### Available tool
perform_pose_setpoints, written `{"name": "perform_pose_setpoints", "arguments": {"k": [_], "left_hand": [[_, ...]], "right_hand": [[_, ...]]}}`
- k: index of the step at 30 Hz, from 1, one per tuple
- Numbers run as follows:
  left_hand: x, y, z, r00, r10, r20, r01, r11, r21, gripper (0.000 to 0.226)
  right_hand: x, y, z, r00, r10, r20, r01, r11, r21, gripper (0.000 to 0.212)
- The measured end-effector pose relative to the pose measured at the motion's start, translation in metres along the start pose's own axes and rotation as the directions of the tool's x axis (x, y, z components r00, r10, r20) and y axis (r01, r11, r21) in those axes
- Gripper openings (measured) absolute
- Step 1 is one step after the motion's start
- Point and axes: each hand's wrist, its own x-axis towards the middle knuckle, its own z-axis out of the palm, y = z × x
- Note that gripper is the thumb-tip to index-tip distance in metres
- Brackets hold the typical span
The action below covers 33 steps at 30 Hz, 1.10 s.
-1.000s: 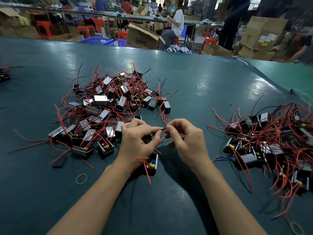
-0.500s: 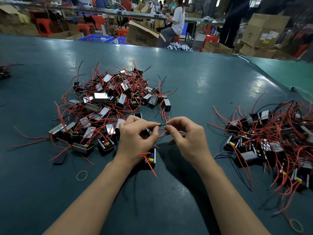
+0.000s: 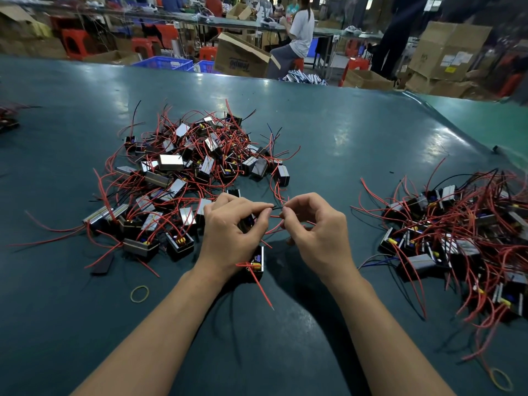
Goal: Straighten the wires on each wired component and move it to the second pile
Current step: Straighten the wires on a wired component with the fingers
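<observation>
My left hand (image 3: pixel 233 228) grips a small black wired component (image 3: pixel 256 264), whose body shows below the palm with red wires sticking out toward me. Between thumb and forefinger it also pinches a thin black wire (image 3: pixel 276 207). My right hand (image 3: pixel 315 227) pinches the same wire just to the right, fingertips nearly touching the left ones. A big tangled pile of components with red wires (image 3: pixel 188 178) lies behind and left of my hands. The second pile (image 3: pixel 463 238) lies at the right.
The dark green table (image 3: pixel 328 144) carries two yellow rubber bands, one at the near left (image 3: pixel 139 293) and one at the near right (image 3: pixel 500 379). A loose black piece (image 3: pixel 103 265) lies left of my hands. Cardboard boxes, stools and seated people fill the background.
Both hands stay together over the same spot, still pinching the wire. The view has drifted slightly; the piles have not moved.
</observation>
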Motion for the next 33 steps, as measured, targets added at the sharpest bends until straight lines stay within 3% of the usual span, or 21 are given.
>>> {"name": "perform_pose_setpoints", "arguments": {"k": [7, 11, 15, 21, 27, 33], "left_hand": [[0.0, -0.001, -0.002, 1.0, -0.023, 0.01, 0.023, 1.0, 0.007, 0.012], [-0.002, 0.001, -0.001, 0.999, 0.021, 0.04, -0.022, 0.999, 0.039, 0.01], [-0.002, -0.001, -0.002, 0.997, 0.047, 0.053, -0.048, 0.999, 0.005, 0.01], [-0.001, -0.001, -0.002, 0.997, 0.034, 0.066, -0.034, 0.999, -0.001, 0.01], [-0.001, 0.001, -0.002, 0.998, 0.04, 0.054, -0.041, 0.999, 0.003, 0.009], [-0.001, -0.001, -0.004, 0.994, 0.066, 0.082, -0.068, 0.998, 0.016, 0.009]], "right_hand": [[0.001, 0.002, -0.001, 0.959, -0.277, 0.055, 0.282, 0.942, -0.181, 0.003], [0.0, -0.003, -0.002, 0.993, -0.094, 0.075, 0.093, 0.996, 0.016, 0.014], [0.002, -0.008, -0.004, 0.993, 0.057, 0.104, -0.075, 0.981, 0.179, 0.023], [0.001, -0.008, -0.002, 0.994, 0.06, 0.089, -0.066, 0.995, 0.073, 0.024], [-0.001, -0.007, 0.002, 0.989, 0.116, 0.09, -0.127, 0.983, 0.132, 0.022], [0.001, -0.007, -0.005, 0.963, 0.136, 0.231, -0.194, 0.949, 0.25, 0.018]]}}
